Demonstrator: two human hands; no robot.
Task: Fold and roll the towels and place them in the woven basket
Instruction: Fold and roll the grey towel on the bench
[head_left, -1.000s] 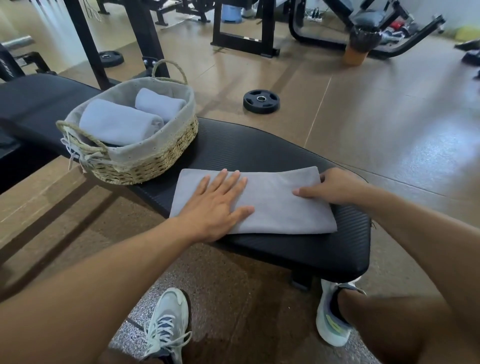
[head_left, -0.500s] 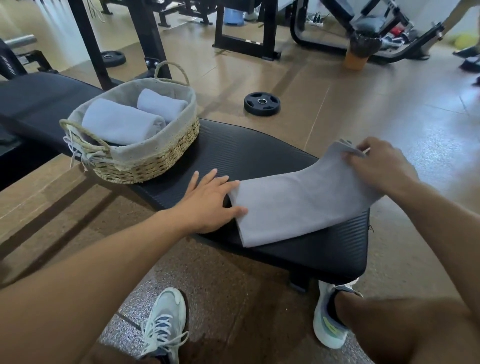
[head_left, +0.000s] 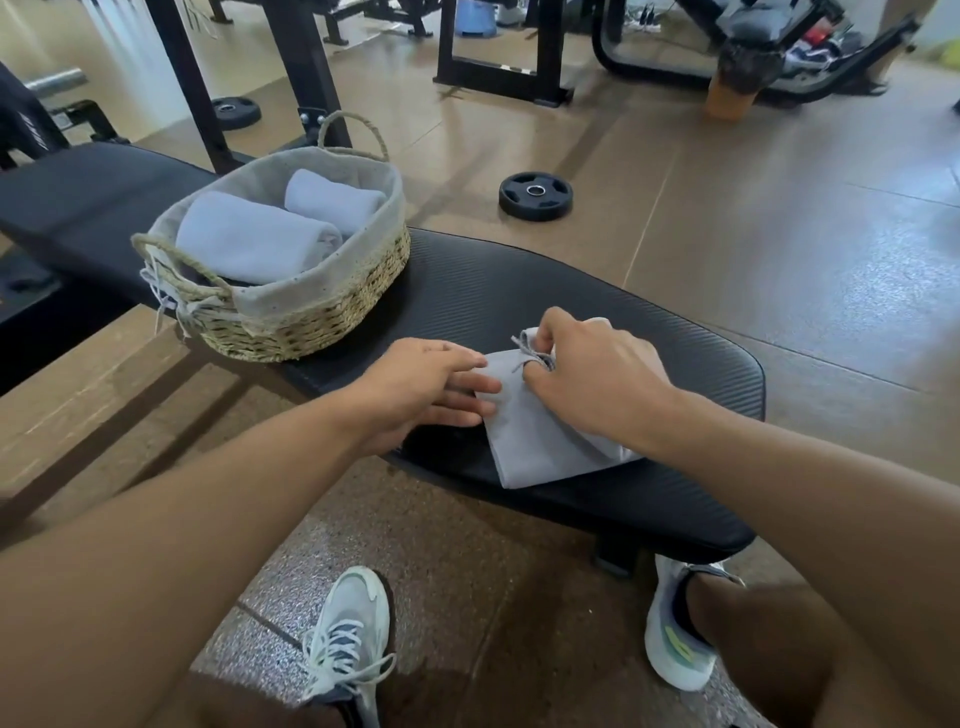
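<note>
A grey towel lies folded on the black padded bench, near its front edge. My right hand pinches the towel's far corner, where a small hanging loop sticks out. My left hand lies with straight fingers pressing on the towel's left edge. The woven basket with a grey cloth liner stands on the bench to the left of my hands. It holds two rolled grey towels, side by side.
A black weight plate lies on the floor behind the bench, and another lies farther left. Black rack posts and gym machines stand at the back. My two shoes are on the floor under the bench's front edge.
My right hand lifted the towel's right end and carried it over to the left, folding the towel in half. My left hand slid from the towel's top to its left edge.
</note>
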